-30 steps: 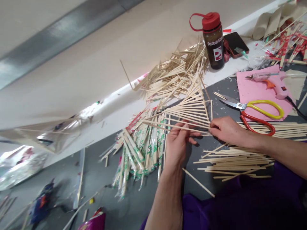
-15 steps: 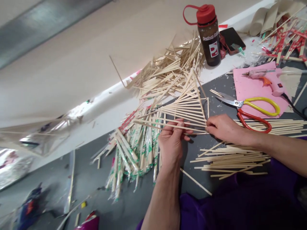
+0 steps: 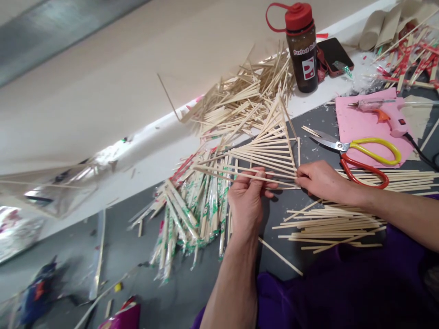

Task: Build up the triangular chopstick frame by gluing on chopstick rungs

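A twisted fan-shaped frame of thin wooden sticks [image 3: 270, 153] stands in front of me. My left hand [image 3: 248, 194] is closed, with thumb and fingers pinching a wooden stick [image 3: 274, 178] along the near side of the frame. At that stick's right end, my right hand [image 3: 317, 180] pinches it against the frame's corner; its fingertips are partly hidden. Loose wooden sticks [image 3: 336, 228] lie below my right hand. Paired chopsticks in clear, green-printed wrappers [image 3: 192, 210] are heaped left of my left hand.
Scissors [image 3: 343, 146] with yellow and red handles lie beside a pink glue gun [image 3: 387, 112] on a pink sheet [image 3: 346, 123]. Behind stand a dark bottle [image 3: 303, 59] with a red lid, a phone [image 3: 334, 55] and a heap of sticks [image 3: 236, 100]. Red-wrapped sticks [image 3: 411, 64] sit far right.
Both hands keep their grip on the stick at the frame with almost no movement. The whole view has shifted slightly.
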The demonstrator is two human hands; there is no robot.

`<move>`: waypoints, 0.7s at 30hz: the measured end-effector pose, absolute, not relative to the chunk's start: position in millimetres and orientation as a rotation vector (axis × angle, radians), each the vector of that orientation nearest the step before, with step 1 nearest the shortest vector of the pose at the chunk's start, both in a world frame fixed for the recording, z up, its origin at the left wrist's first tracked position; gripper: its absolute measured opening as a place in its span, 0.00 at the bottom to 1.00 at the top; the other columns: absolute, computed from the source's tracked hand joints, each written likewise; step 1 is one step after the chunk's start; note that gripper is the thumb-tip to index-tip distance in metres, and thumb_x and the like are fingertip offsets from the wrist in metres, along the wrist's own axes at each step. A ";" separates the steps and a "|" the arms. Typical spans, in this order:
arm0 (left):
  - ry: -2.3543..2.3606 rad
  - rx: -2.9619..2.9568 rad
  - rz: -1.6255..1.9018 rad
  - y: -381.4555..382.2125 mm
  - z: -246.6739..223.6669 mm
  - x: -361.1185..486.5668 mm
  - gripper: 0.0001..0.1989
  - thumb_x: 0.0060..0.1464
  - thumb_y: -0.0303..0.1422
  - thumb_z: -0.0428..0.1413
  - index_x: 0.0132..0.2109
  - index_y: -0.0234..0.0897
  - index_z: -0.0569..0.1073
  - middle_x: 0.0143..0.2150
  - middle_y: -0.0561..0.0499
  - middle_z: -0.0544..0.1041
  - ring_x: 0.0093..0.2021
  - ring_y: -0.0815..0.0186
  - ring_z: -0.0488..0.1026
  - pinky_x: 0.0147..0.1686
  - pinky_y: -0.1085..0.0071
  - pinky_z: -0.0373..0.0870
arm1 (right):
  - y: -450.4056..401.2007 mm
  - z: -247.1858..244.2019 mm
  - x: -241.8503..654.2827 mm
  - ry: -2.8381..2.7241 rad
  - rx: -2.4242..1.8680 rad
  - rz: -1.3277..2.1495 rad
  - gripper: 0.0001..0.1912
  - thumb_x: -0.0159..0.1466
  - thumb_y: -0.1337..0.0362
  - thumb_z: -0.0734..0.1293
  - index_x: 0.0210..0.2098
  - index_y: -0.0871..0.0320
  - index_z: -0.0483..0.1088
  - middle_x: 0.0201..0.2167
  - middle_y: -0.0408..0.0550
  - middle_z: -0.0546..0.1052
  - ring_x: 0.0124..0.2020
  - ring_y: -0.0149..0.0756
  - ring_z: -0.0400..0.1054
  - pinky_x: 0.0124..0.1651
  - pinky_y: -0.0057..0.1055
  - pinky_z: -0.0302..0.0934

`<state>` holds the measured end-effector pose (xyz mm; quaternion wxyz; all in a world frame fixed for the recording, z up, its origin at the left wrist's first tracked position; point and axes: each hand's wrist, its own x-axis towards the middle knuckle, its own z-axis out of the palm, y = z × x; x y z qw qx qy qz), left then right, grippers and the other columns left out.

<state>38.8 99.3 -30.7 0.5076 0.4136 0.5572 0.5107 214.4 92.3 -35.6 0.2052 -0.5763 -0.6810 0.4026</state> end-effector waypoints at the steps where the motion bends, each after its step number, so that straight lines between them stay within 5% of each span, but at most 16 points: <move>1: 1.345 0.999 1.231 99.2 -30.4 39.2 0.13 0.43 0.37 0.64 0.34 0.33 0.73 0.27 0.52 0.78 0.20 0.71 0.75 0.14 0.81 0.65 | 92.3 -35.7 214.4 -1.897 -1.608 1.124 0.10 0.62 0.68 0.62 0.27 0.60 0.73 0.16 0.42 0.72 0.18 0.27 0.63 0.26 0.26 0.50; 21: 1.348 0.995 1.236 101.4 -33.4 38.5 0.13 0.43 0.37 0.64 0.33 0.33 0.73 0.27 0.52 0.78 0.20 0.71 0.74 0.14 0.80 0.65 | 92.9 -31.1 217.7 -1.952 -1.637 1.102 0.07 0.58 0.71 0.65 0.31 0.61 0.76 0.20 0.43 0.75 0.22 0.28 0.66 0.28 0.25 0.53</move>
